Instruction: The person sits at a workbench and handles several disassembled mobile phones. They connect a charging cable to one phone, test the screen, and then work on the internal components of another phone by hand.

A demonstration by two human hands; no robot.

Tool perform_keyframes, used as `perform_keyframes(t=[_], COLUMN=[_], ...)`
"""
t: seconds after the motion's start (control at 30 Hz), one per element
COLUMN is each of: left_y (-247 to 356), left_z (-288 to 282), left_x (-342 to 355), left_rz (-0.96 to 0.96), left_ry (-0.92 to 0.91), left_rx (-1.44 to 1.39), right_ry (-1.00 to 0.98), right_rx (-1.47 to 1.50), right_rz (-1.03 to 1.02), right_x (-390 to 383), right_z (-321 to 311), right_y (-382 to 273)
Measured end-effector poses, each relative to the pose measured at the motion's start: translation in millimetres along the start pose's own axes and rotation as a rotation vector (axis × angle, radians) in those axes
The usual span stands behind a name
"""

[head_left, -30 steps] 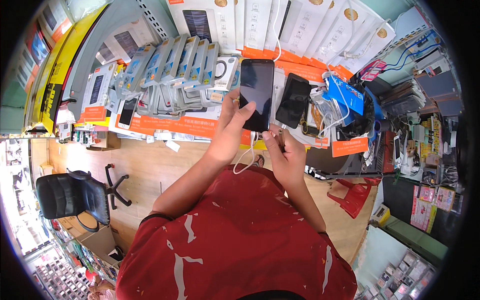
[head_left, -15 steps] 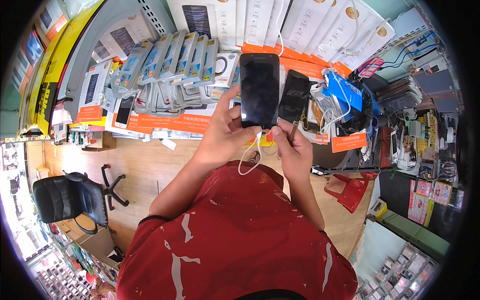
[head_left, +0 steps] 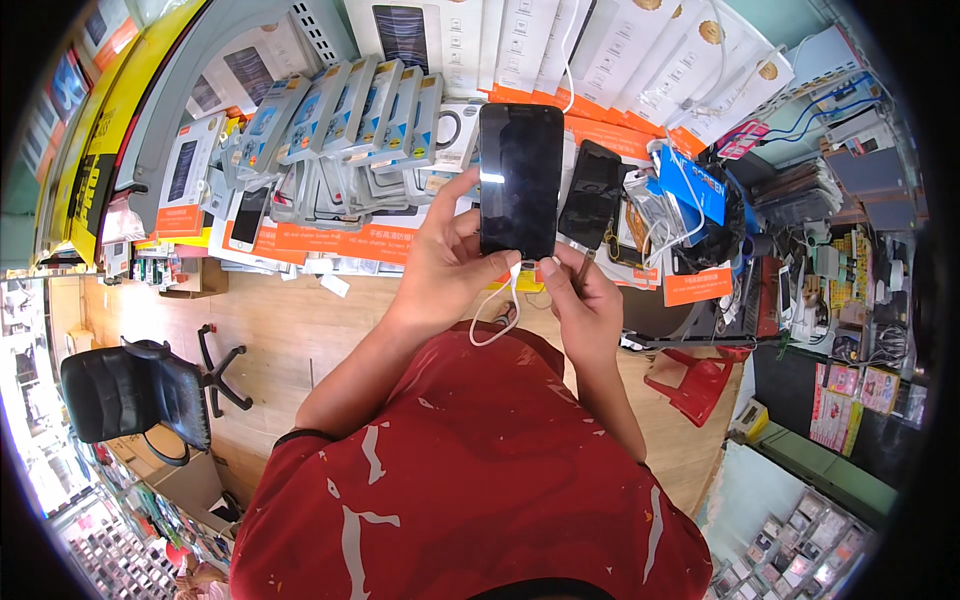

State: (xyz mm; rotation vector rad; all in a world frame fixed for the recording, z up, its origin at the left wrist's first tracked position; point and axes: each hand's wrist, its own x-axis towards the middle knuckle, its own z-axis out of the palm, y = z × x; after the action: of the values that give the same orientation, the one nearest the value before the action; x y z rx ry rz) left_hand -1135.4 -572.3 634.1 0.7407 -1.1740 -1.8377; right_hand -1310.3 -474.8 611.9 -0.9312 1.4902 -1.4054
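- Black glass, in the head view: phone (head_left: 520, 185) held nearly upright in front of the red shirt (head_left: 480, 450), between both hands, near the stacked goods; screen dark, with one bright reflection at its left side.
- Left hand (head_left: 440, 275) at lower left corner: thumb laid along the bottom edge, other fingers bent and pressed to side and back, so pinching the phone; fingertips behind it hidden, cannot tell exactly how placed.
- Right hand (head_left: 588, 300) at lower right corner: thumb tip close against the bottom edge, fingers curled, with a thin metallic piece (head_left: 588, 258) between; too small to tell its kind.
- White cable (head_left: 513, 318) hanging in a loop below the phone, upper end beside left thumb; cannot tell if plugged in or only pinched.
- For good handling, by judgement: better to carry the weight with the left fingers behind, and to leave the right thumb light. Best to let the cable loop hang slack, without sideways pull at the edge. Also wise to point the thin piece away from the glass, against scratches.
- Around: second black phone (head_left: 590, 195) just beyond the right hand, near blue packet (head_left: 692, 187); blue-white boxes (head_left: 365, 115) leaning in a row at left.
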Motion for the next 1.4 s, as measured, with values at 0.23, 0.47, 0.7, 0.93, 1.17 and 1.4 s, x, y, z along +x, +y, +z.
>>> perform_keyframes(t=[0.23,0.47,0.7,0.93,1.17,1.4], left_y=[-4,-5,-3,-2,-1,-1], left_z=[-4,-5,-2,-3,-3,-3], left_x=[0,0,-1,0,0,3], left_rz=[0.0,0.005,0.018,-0.01,-0.016,0.005], left_ry=[-0.041,-0.061,-0.076,-0.09,-0.078,-0.01], left_rx=[-0.007,0.006,0.008,0.014,-0.038,-0.065], right_ry=[0.006,-0.007,-0.018,-0.007,0.057,-0.076], right_rx=[0.018,0.025,0.051,-0.006,-0.018,-0.146], right_rz=[0.002,-0.002,-0.02,-0.064,-0.036,-0.032], right_x=[0,-1,-1,-1,0,0], right_z=[3,0,-2,-4,-1,7], right_y=[-9,-10,-9,-8,-8,1])
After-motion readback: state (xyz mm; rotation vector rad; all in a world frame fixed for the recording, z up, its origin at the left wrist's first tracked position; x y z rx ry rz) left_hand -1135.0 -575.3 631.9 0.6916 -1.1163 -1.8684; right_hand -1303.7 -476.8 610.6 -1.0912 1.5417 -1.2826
